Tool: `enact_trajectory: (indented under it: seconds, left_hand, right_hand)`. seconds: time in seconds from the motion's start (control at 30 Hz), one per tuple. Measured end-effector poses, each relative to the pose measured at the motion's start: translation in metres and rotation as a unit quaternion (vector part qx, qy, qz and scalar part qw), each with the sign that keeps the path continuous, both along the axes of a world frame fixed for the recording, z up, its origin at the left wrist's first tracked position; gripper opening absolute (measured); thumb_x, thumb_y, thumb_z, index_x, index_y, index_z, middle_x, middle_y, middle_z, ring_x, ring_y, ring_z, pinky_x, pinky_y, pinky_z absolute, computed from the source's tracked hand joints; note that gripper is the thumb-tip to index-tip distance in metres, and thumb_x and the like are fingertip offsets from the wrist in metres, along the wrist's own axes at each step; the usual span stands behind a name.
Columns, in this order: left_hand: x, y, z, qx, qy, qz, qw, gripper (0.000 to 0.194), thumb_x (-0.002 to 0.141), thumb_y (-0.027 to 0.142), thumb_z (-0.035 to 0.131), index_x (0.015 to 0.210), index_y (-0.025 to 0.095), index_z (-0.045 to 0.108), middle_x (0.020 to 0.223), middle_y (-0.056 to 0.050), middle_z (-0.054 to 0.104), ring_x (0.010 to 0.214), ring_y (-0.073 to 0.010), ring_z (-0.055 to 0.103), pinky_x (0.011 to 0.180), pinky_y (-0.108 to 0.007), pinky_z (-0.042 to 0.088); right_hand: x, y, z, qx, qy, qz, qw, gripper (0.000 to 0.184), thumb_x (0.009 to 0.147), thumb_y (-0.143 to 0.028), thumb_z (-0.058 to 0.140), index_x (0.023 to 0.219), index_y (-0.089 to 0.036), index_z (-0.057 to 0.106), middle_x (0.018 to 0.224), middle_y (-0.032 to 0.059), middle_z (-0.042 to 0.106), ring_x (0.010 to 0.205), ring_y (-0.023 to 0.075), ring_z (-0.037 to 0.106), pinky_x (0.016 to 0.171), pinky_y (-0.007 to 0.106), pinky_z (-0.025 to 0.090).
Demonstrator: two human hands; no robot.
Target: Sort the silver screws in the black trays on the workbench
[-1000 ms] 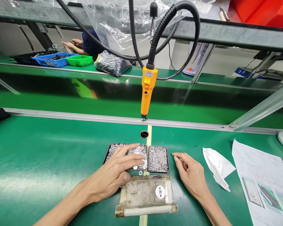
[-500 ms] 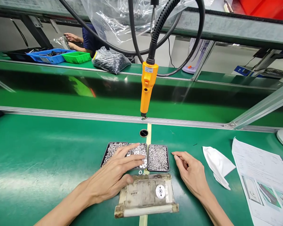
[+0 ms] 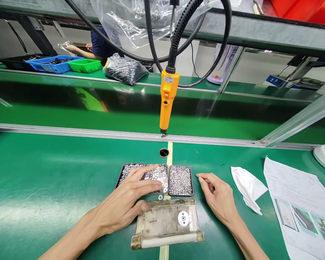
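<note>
My left hand (image 3: 124, 202) lies flat with fingers stretched over the left and middle of three small black trays (image 3: 180, 180) filled with small silver washers and nuts. Its thumb touches the left edge of a worn, taped fixture block (image 3: 166, 224) that carries a round metal disc (image 3: 183, 218). My right hand (image 3: 219, 198) rests on the green mat right of the trays, fingers loosely curled, nothing visible in it. One loose washer (image 3: 160, 197) lies between the trays and the block. An orange electric screwdriver (image 3: 166, 103) hangs above on black cables.
A white cloth (image 3: 247, 187) and a printed instruction sheet (image 3: 300, 206) lie to the right. A small black ring (image 3: 164, 152) sits behind the trays. Across the conveyor, another person's hands work near blue and green bins (image 3: 67, 65) and a bag of dark parts (image 3: 124, 72).
Both hands stay almost still; my left fingers draw back slightly toward the trays' near edge. The view shifts a little as my head moves.
</note>
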State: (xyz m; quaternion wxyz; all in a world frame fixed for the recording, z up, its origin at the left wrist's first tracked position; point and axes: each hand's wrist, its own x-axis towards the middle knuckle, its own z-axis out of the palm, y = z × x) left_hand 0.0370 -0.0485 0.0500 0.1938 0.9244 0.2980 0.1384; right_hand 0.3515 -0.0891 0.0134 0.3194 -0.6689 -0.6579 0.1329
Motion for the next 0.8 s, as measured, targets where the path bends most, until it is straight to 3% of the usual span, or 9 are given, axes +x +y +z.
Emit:
enact_trajectory:
  seconds: [0.17,0.4,0.6,0.8]
  left_hand:
    - [0.0005,0.0017,-0.0021,0.012,0.000,0.004,1.000,0.062,0.100,0.065,0.006,0.144,0.036,0.040,0.151,0.007,0.035,0.147,-0.0248,0.011,0.117,-0.052,0.023]
    - [-0.0059,0.0016,-0.0062,0.032,-0.015,0.014,0.999,0.064,0.100,0.066,0.006,0.138,0.034,0.047,0.142,0.006,0.048,0.146,-0.0260,0.016,0.115,-0.050,0.024]
    - [-0.0012,0.0022,-0.0045,0.017,-0.014,0.010,1.000,0.054,0.103,0.060,0.010,0.147,0.038,0.034,0.153,0.009,0.031,0.148,-0.0251,0.008,0.119,-0.053,0.019]
    - [-0.0008,0.0024,-0.0055,0.009,-0.016,0.021,1.000,0.059,0.100,0.067,0.009,0.142,0.039,0.039,0.144,0.009,0.044,0.147,-0.0252,0.012,0.116,-0.055,0.025]
  right_hand:
    - [0.0002,-0.0003,-0.0008,-0.007,0.002,-0.004,1.000,0.024,0.097,-0.044,0.049,0.105,-0.032,0.069,0.076,-0.0060,0.060,0.058,0.0047,0.046,0.061,0.021,0.035]
    - [0.0006,-0.0007,-0.0007,-0.010,0.001,-0.001,1.000,0.027,0.098,-0.044,0.047,0.108,-0.031,0.069,0.078,-0.0056,0.061,0.059,0.0046,0.046,0.061,0.021,0.035]
    - [0.0009,-0.0008,-0.0020,-0.008,0.000,0.000,1.000,0.026,0.097,-0.045,0.048,0.107,-0.032,0.069,0.079,-0.0056,0.061,0.060,0.0046,0.047,0.062,0.021,0.035]
    - [0.0012,-0.0010,-0.0010,-0.015,-0.003,0.000,1.000,0.025,0.098,-0.044,0.048,0.107,-0.033,0.068,0.080,-0.0070,0.061,0.060,0.0041,0.047,0.063,0.021,0.034]
